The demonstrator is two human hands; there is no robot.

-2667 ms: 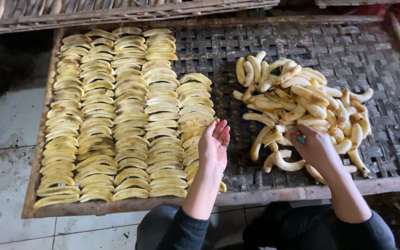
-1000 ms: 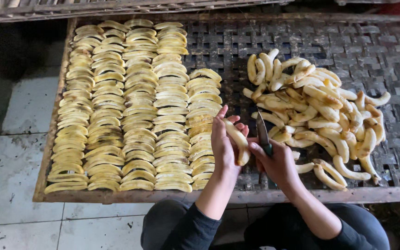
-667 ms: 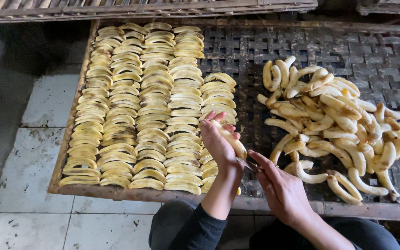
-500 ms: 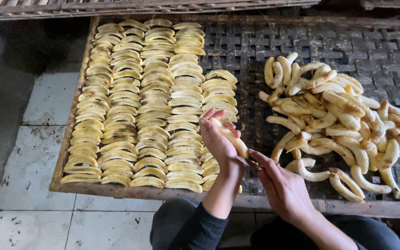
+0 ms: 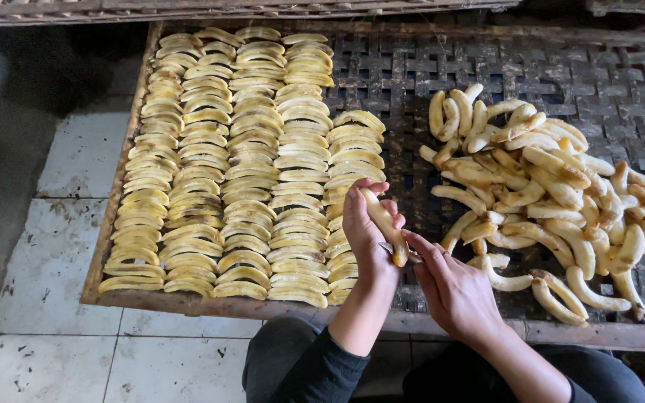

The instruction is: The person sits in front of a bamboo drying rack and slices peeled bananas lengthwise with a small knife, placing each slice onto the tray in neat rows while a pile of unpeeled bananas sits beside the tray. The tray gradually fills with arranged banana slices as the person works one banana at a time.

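Note:
My left hand (image 5: 363,227) grips a peeled banana (image 5: 384,224), held upright over the woven drying tray (image 5: 412,63). Beside it, my right hand (image 5: 453,287) holds a small knife (image 5: 397,252) whose blade meets the banana's lower end. Neat rows of sliced banana halves (image 5: 240,160) cover the tray's left part, just left of my left hand. A loose pile of whole peeled bananas (image 5: 543,190) lies on the tray to the right of my right hand.
The tray's wooden front edge (image 5: 263,307) runs just before my knees. White floor tiles (image 5: 54,261) lie to the left and below. Another rack's edge (image 5: 188,9) shows at the top. The bare woven middle strip (image 5: 404,112) separates the rows from the pile.
My right hand left the pile and came to my left hand, which now holds a banana. The knife has been brought to the banana's lower end. The view shifted left.

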